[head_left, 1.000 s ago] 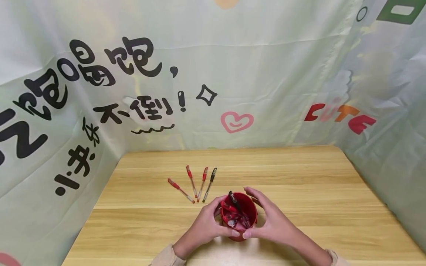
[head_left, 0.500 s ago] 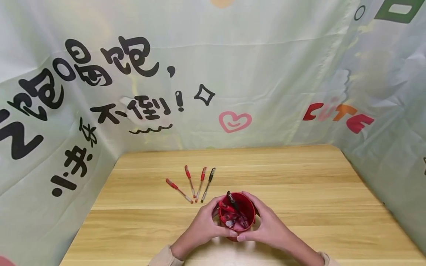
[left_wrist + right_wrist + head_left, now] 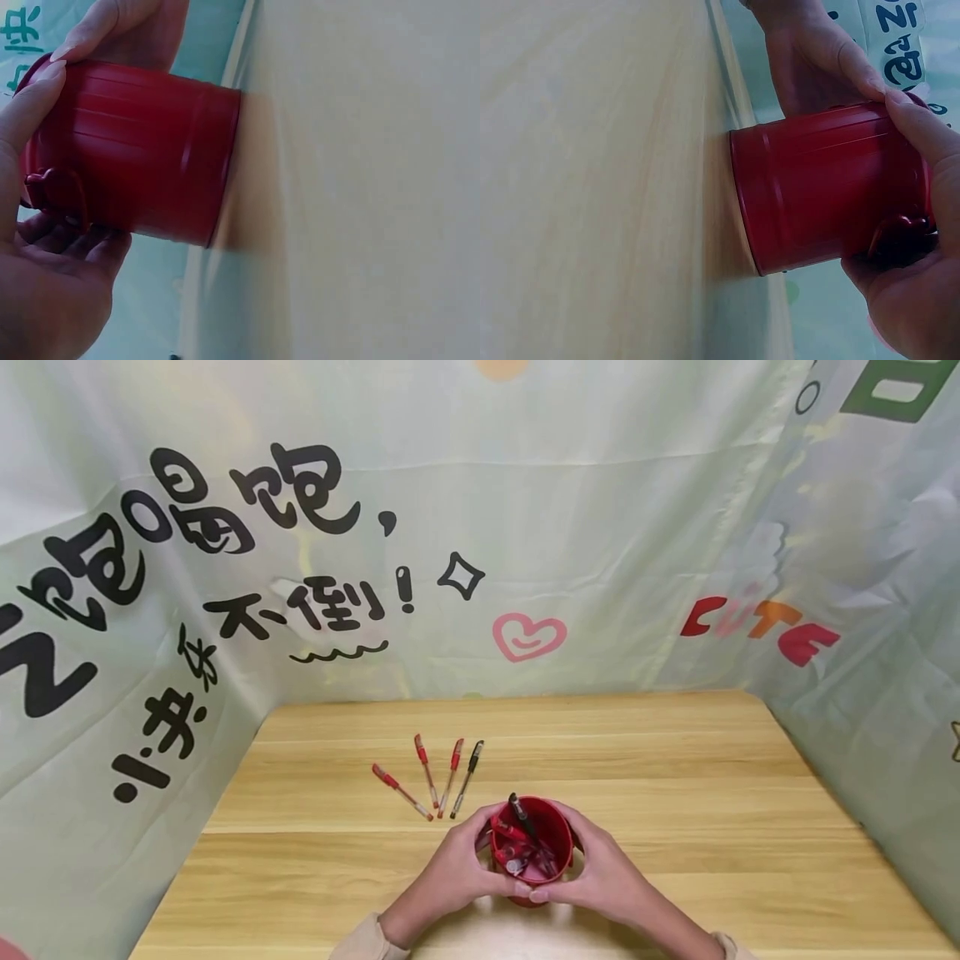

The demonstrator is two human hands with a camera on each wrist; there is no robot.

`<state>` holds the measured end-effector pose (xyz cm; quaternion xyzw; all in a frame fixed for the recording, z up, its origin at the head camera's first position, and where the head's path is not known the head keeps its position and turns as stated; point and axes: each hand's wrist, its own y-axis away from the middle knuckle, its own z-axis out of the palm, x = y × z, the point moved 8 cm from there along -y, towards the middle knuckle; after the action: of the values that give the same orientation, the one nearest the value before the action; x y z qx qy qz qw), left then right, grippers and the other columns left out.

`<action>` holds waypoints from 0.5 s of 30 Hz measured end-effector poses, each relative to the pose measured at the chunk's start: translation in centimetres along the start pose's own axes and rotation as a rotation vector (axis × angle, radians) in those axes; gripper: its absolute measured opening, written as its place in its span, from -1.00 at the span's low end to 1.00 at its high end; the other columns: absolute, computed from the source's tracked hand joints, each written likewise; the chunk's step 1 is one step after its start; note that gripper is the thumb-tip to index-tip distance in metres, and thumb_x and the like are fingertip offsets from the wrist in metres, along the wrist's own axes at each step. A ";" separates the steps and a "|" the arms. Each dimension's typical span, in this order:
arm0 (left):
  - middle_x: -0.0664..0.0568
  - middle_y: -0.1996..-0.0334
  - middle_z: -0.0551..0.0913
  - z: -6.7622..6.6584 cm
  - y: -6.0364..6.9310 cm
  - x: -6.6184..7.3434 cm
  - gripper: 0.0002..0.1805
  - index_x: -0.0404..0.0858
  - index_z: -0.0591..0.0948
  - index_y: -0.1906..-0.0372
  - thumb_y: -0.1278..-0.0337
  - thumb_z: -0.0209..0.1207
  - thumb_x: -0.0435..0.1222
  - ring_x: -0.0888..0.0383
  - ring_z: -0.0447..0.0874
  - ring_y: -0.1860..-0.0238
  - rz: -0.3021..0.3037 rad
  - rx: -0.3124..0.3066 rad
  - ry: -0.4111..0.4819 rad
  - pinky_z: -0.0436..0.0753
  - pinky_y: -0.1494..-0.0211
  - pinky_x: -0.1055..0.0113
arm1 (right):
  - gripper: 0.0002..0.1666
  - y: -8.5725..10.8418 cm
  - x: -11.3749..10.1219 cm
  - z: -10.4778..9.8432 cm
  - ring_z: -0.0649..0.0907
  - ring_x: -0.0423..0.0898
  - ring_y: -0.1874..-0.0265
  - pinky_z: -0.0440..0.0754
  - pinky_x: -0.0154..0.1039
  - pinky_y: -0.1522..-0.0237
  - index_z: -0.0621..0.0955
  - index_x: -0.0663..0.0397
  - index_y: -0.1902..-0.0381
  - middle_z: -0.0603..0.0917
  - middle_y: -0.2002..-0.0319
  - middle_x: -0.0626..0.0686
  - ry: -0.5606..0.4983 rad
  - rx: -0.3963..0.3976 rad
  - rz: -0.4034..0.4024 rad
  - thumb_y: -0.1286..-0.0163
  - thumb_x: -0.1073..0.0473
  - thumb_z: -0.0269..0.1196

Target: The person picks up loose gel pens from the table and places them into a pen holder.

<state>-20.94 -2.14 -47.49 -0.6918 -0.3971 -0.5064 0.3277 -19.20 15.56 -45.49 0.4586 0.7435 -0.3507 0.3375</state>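
Observation:
A small red metal bucket [image 3: 557, 835] stands upright near the front of the table, its base at or very close to the wood. Inside lean several pens, among them a black-capped pen [image 3: 517, 807] sticking up past the rim and red-capped ones below it. My left hand [image 3: 463, 870] grips the bucket from the left, thumb on the near side. From the right my right hand [image 3: 609, 870] holds it the same way, and the two thumb tips meet in front. A wire handle hinge [image 3: 56, 191] shows beside the left palm; the far fingers are partly hidden behind the bucket.
Beyond the bucket to the left, three red pens [image 3: 401, 791] and one black pen [image 3: 467, 778] lie fanned out on the wooden table [image 3: 675, 760]. Printed cloth [image 3: 600, 543] hangs along the back and both sides of the table.
The right hand's fingers, spread off the rim a second ago, have come in around the bucket. The left hand keeps its grip. The loose pens have not moved; the view has shifted slightly.

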 end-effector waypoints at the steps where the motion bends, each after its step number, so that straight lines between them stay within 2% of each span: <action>1: 0.27 -0.34 0.61 0.0 0.0 0.2 0.04 0.15 0.40 -0.48 0.23 0.67 -0.03 0.23 0.61 -0.35 0.010 -0.004 -0.020 0.53 -0.42 0.42 | 0.21 0.0 0.1 0.0 0.61 -0.18 -0.31 0.63 -0.24 -0.30 0.37 -0.41 -0.49 0.58 -0.37 -0.22 -0.003 0.001 0.015 0.13 -0.29 0.67; 5: 0.25 -0.40 0.56 -0.4 -0.1 0.9 0.08 0.13 0.38 -0.51 0.22 0.65 0.03 0.17 0.55 -0.41 0.042 -0.042 -0.095 0.53 -0.48 0.29 | 0.20 0.1 0.3 0.0 0.62 -0.15 -0.31 0.64 -0.23 -0.29 0.39 -0.40 -0.48 0.59 -0.36 -0.23 -0.003 0.005 0.039 0.14 -0.31 0.67; 10: 0.06 -0.51 0.45 -1.9 -0.2 1.3 0.17 -0.10 0.30 -0.59 0.20 0.64 0.01 0.01 0.47 -0.49 0.056 -0.097 -0.181 0.48 -0.53 0.18 | 0.21 0.1 0.2 0.0 0.62 -0.11 -0.31 0.65 -0.17 -0.31 0.38 -0.39 -0.48 0.59 -0.37 -0.19 0.007 -0.005 0.039 0.15 -0.33 0.65; 13: -0.04 -0.51 0.43 -3.6 -0.2 1.2 0.14 -0.16 0.29 -0.59 0.13 0.61 -0.04 -0.05 0.50 -0.47 0.029 -0.080 -0.215 0.50 -0.51 0.11 | 0.22 0.1 0.1 0.0 0.62 -0.10 -0.33 0.65 -0.12 -0.33 0.39 -0.38 -0.48 0.60 -0.36 -0.19 0.010 -0.007 0.038 0.16 -0.33 0.65; 15: -0.11 -0.49 0.44 -5.1 -0.3 1.1 0.08 -0.16 0.29 -0.59 0.06 0.58 -0.07 -0.11 0.56 -0.40 0.004 -0.029 -0.256 0.57 -0.46 0.04 | 0.23 0.0 0.0 0.0 0.61 -0.08 -0.33 0.65 -0.09 -0.33 0.39 -0.35 -0.49 0.60 -0.36 -0.19 0.013 -0.007 0.037 0.17 -0.33 0.66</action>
<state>-23.21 -6.11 -45.06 -0.7562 -0.4271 -0.4188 0.2653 -19.19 15.53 -45.52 0.4732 0.7382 -0.3391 0.3408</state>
